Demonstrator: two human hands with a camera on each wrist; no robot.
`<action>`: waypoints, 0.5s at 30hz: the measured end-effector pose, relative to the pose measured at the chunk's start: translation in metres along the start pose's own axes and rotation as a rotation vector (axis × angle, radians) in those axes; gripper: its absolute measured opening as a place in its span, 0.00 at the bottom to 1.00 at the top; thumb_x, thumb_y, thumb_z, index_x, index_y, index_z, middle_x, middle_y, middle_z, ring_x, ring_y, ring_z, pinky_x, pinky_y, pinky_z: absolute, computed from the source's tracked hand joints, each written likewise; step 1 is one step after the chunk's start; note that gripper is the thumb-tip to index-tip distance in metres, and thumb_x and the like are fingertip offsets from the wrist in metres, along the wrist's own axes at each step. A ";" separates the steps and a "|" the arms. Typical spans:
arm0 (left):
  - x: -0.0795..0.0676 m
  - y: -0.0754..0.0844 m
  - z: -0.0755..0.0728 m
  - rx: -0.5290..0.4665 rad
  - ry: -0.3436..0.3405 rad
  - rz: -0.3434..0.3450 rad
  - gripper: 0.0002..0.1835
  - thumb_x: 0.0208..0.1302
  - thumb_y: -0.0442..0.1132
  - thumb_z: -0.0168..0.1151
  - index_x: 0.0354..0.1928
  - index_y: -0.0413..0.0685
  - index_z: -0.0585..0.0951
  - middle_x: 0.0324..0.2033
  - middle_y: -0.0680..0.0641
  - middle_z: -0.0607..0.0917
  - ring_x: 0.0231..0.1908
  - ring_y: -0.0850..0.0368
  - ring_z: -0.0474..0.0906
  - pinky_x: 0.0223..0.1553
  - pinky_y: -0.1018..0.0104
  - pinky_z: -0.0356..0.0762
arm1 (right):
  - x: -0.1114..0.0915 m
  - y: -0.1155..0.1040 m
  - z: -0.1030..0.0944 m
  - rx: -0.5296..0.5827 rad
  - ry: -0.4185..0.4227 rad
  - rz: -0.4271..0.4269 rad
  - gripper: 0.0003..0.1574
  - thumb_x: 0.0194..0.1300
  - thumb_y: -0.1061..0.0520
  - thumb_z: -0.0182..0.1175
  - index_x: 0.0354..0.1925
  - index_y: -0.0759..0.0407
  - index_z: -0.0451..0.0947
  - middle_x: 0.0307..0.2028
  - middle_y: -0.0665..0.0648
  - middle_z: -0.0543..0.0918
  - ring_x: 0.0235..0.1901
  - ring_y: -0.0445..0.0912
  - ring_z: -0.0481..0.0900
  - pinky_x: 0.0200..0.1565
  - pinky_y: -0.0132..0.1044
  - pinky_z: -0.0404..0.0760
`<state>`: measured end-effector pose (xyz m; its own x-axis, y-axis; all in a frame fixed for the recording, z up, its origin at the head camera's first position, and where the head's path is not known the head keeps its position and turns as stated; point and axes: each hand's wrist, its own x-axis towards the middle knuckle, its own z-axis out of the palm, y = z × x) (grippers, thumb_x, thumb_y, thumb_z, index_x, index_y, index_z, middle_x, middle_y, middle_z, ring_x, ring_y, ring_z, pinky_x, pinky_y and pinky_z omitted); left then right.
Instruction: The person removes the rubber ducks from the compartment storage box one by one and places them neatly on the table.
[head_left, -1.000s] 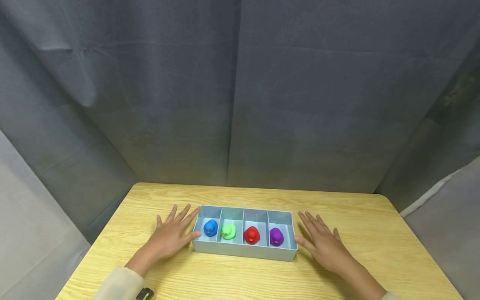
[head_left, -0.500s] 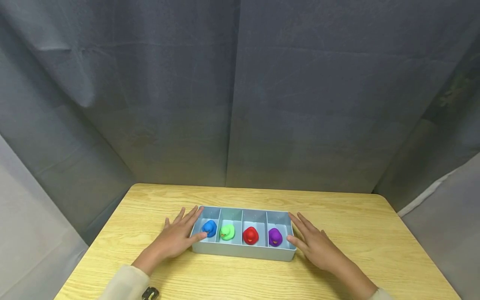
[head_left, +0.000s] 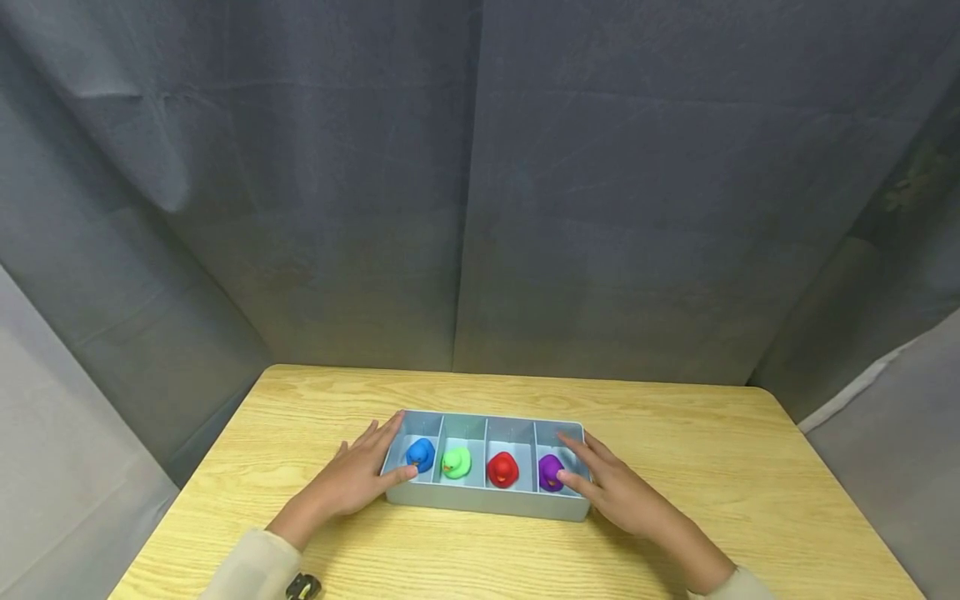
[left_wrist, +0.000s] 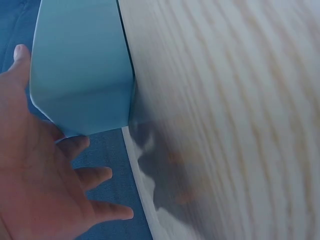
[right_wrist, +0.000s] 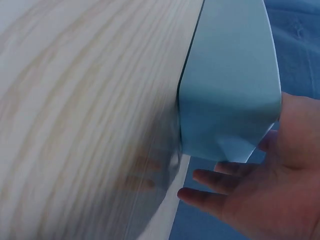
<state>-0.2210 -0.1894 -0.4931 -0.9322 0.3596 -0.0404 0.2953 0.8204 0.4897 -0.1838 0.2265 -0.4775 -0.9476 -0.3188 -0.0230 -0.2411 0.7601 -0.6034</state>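
A pale blue-grey divided tray (head_left: pixel 487 500) lies lengthwise on the table, one rubber duck in each compartment. From left to right sit a blue duck (head_left: pixel 421 455), a green duck (head_left: pixel 456 462), a red duck (head_left: pixel 502 470) and a purple duck (head_left: pixel 551 472). My left hand (head_left: pixel 352 477) is at the tray's left end, its thumb over the front rim near the blue duck and its other fingers extended along the end wall. My right hand (head_left: pixel 617 490) reaches over the right end, with thumb and index finger above the purple duck's compartment. In the right wrist view, its other fingers extend outside the tray.
The light wood-grain table (head_left: pixel 480 554) has its back edge near grey curtains (head_left: pixel 465 208), which hang behind and at both sides. A dark wristband (head_left: pixel 303 586) shows by the left sleeve (head_left: pixel 255 567).
My right hand has moved left, from beside the tray to over its right compartment. My left hand has shifted slightly right, closer against the left end. The ducks stay in their compartments.
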 end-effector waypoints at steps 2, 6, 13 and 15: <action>0.000 0.000 0.000 -0.005 -0.004 -0.005 0.50 0.71 0.68 0.56 0.84 0.61 0.44 0.82 0.50 0.51 0.80 0.40 0.45 0.69 0.20 0.42 | 0.002 -0.001 0.001 0.025 0.007 0.000 0.39 0.77 0.37 0.56 0.76 0.54 0.67 0.77 0.77 0.52 0.74 0.76 0.56 0.65 0.75 0.63; 0.000 0.000 -0.001 -0.012 -0.015 -0.012 0.50 0.71 0.69 0.55 0.84 0.63 0.42 0.82 0.48 0.51 0.80 0.41 0.46 0.70 0.22 0.43 | 0.007 -0.003 0.005 0.070 0.039 0.000 0.31 0.74 0.45 0.63 0.68 0.57 0.77 0.75 0.80 0.57 0.73 0.76 0.57 0.66 0.74 0.63; -0.001 -0.003 -0.001 -0.019 -0.028 -0.019 0.51 0.72 0.69 0.54 0.84 0.63 0.39 0.82 0.45 0.51 0.80 0.41 0.49 0.71 0.24 0.46 | 0.017 -0.005 0.012 0.102 0.121 0.005 0.21 0.66 0.54 0.72 0.57 0.56 0.86 0.69 0.77 0.67 0.69 0.74 0.66 0.65 0.72 0.67; -0.001 -0.004 -0.001 -0.027 -0.029 -0.019 0.51 0.72 0.69 0.54 0.84 0.63 0.39 0.82 0.45 0.51 0.79 0.40 0.50 0.71 0.24 0.47 | 0.019 -0.007 0.013 0.098 0.142 0.004 0.20 0.63 0.56 0.74 0.53 0.55 0.87 0.68 0.77 0.69 0.68 0.74 0.67 0.64 0.71 0.68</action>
<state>-0.2210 -0.1934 -0.4944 -0.9310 0.3572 -0.0752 0.2715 0.8152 0.5116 -0.1978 0.2077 -0.4841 -0.9703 -0.2273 0.0830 -0.2221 0.7001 -0.6786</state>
